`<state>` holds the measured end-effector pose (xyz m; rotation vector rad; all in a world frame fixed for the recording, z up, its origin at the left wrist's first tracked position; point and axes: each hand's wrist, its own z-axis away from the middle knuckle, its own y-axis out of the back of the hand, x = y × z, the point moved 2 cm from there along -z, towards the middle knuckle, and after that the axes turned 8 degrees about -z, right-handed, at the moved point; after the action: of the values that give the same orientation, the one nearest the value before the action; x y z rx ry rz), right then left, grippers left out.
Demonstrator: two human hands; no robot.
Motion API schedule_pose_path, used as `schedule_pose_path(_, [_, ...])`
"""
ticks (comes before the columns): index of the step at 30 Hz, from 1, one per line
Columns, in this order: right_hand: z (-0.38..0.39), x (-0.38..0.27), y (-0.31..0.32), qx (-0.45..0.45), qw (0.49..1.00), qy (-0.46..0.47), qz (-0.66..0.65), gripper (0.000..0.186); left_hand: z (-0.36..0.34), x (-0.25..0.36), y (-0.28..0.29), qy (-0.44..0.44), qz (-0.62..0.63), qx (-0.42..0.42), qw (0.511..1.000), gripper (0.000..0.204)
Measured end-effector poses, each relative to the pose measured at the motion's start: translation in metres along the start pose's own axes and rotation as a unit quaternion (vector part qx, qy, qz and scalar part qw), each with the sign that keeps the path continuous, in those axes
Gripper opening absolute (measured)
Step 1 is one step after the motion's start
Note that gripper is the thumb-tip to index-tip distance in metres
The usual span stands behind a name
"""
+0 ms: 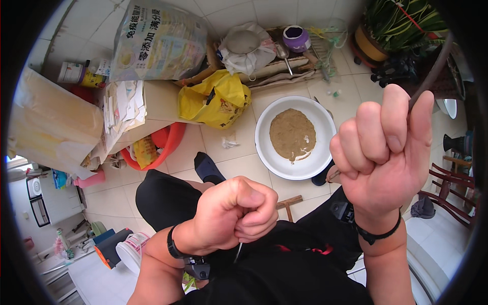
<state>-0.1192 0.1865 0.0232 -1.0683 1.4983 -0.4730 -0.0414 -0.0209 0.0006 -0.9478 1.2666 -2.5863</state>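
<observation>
My right hand [384,147] is raised at the right, fingers curled round a long thin dark stick [436,68]. The stick slants up from between thumb and forefinger toward the upper right, and a short end shows below the fist. Lower and nearer the middle, my left hand [239,213] is closed in a fist. A thin pale end sticks out under it, but what it grips is hidden. Beyond both hands a white basin [265,161] stands on the floor with a brown, grainy mass [291,132] in it, spread to one side, with pale patches.
A yellow plastic bag [218,101] and a red tub [178,140] lie left of the basin. Behind stand a purple pot [296,39] and a potted plant [373,40]. Between my legs is a small wooden T-shaped piece [288,203]. Wooden chairs [450,193] are at right.
</observation>
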Motion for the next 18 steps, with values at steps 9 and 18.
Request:
schedule_pose_path(9, [0.002,0.011,0.009,0.057,0.997,-0.034,0.04,0.052,0.002,0.003,0.0,0.026,-0.039,0.021,0.999,0.039])
schedule_pose_path(18, [0.042,0.101,0.065,0.161,0.924,-0.305,0.164,0.044,0.017,-0.007,0.022,-0.047,-0.002,0.026,0.999,0.042])
